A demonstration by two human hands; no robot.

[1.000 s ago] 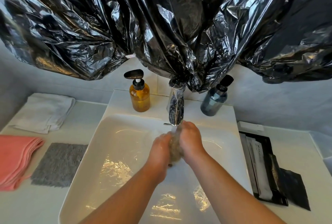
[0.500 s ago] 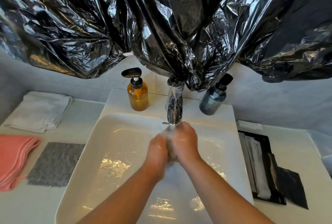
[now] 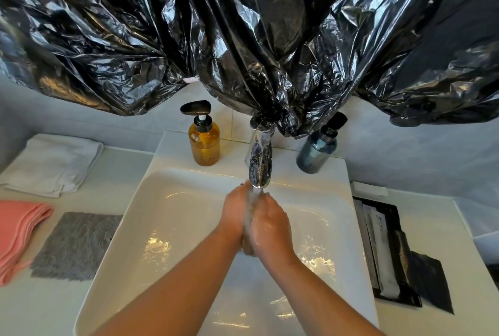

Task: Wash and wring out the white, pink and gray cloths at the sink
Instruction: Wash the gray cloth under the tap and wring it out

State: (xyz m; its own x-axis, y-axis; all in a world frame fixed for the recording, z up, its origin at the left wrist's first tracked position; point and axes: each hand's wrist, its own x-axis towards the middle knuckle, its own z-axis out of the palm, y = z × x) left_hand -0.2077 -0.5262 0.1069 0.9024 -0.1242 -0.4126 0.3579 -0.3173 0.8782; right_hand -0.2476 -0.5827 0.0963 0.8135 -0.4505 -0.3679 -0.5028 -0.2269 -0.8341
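Note:
Both my hands are over the white sink, right under the chrome faucet. My left hand and my right hand are pressed palm to palm, fingers fairly straight, with water running between them and off the wrists. No cloth is visible in them. The three cloths lie dry-looking on the counter to the left: a folded white cloth at the back, a folded pink cloth at the left edge, and a flat gray cloth beside the basin.
An amber pump bottle stands left of the faucet and a blue-gray bottle right of it. A black tray with sachets lies on the right counter. Crinkled black plastic sheeting hangs low over the back wall.
My hands have rubbed against each other under the stream and shifted slightly toward the spout. The cloths have not moved.

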